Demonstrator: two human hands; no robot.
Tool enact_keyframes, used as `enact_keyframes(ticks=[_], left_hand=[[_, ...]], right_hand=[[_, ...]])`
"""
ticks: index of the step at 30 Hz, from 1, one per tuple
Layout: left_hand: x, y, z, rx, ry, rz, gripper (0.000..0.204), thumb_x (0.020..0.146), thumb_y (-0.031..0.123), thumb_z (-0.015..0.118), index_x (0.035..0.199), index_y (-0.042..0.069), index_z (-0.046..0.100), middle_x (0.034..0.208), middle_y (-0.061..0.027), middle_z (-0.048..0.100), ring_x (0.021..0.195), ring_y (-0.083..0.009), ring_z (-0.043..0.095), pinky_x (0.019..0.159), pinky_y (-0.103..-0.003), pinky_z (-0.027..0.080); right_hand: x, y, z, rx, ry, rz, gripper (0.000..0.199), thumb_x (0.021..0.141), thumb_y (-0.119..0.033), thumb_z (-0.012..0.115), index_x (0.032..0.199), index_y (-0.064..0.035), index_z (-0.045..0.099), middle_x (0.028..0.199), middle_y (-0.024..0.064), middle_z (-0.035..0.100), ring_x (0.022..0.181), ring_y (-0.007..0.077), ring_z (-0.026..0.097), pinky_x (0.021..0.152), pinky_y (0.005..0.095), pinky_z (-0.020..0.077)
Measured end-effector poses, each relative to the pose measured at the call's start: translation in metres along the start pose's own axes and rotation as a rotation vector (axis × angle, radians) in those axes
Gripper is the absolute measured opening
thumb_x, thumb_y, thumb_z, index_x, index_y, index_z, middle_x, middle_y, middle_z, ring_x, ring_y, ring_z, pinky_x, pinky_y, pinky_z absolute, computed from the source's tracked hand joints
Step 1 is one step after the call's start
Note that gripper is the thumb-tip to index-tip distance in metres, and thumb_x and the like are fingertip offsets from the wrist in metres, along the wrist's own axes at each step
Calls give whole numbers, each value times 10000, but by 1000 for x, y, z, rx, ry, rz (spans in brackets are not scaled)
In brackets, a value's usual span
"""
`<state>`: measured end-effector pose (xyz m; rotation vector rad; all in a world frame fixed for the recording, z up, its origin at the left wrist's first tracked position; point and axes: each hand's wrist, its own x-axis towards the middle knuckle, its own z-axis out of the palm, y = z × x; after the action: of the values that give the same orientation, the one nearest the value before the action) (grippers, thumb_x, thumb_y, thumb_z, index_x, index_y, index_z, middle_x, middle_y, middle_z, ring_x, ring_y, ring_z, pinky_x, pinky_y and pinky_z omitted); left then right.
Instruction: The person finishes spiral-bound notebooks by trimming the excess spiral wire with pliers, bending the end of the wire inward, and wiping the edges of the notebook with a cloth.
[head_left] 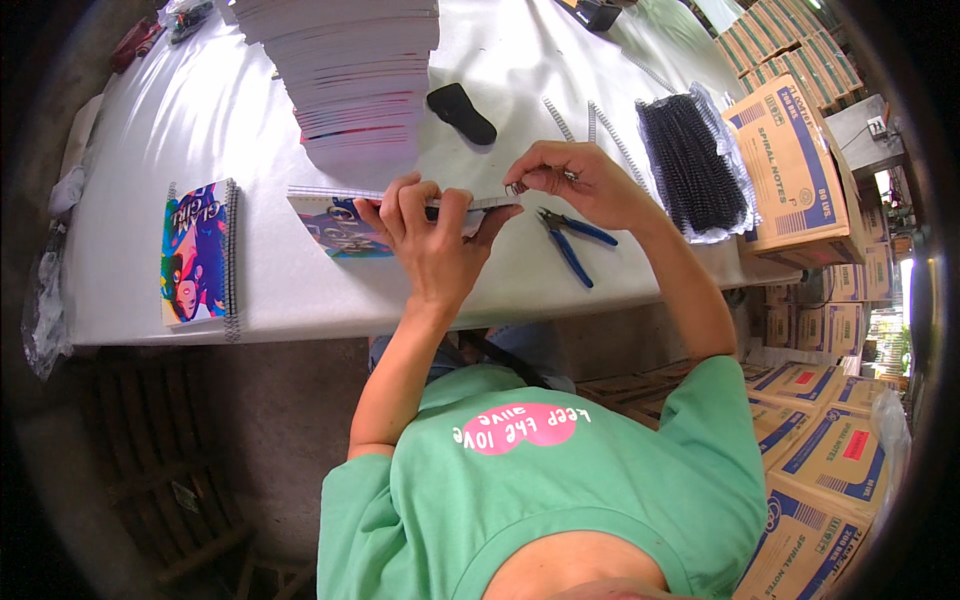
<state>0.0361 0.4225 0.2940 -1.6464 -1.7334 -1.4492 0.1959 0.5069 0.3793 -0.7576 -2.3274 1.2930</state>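
My left hand [432, 235] is closed round a notebook [335, 225] with a colourful printed cover, tilted up on its long side near the table's front edge. The thumb and fingers press its sheets together. At the notebook's right end, my right hand [585, 180] pinches the tip of a thin wire coil [515, 188] between thumb and forefinger. How far the coil runs along the page edge is hard to make out. Just below that hand lie blue-handled cutting pliers [568, 245], jaws toward the notebook. A bound notebook [198, 255] rests apart at the left.
Behind the held notebook rises a tall stack of paper blocks [350, 85]. A black object [462, 113] lies beside it. Loose silvery coils [592, 122] and a bag of black coils [697, 165] lie at right, before a cardboard box [785, 165]. More cartons [825, 450] stand right of me.
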Motion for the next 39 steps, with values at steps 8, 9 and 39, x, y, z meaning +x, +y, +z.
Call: enact_keyframes(ticks=[8,9,39], left_hand=[[-8,3,-10,-46,-40,-12,389,538,324,838,716,141,544,881,-41,448,1017,-267,426,1009,-558,155],[-6,5,-13,-55,-68,-26,391,531,309,840,718,139,542,877,-43,448,1011,-268,428,1009,-558,157],[11,-17,-25,180,-105,-42,366,606,391,808,831,168,625,914,-56,444,1098,-294,402,1012,-587,29]], right_hand=[[-10,-7,-1,-172,-86,-219,151,845,-7,559,973,-15,638,810,79,608,734,171,593,674,260,461],[-12,-6,-2,-196,-91,-236,154,843,-9,562,976,-19,639,807,83,610,730,183,596,662,269,463],[10,3,14,-432,1,-62,173,887,-81,528,1030,-41,617,740,67,638,752,131,612,685,282,489]])
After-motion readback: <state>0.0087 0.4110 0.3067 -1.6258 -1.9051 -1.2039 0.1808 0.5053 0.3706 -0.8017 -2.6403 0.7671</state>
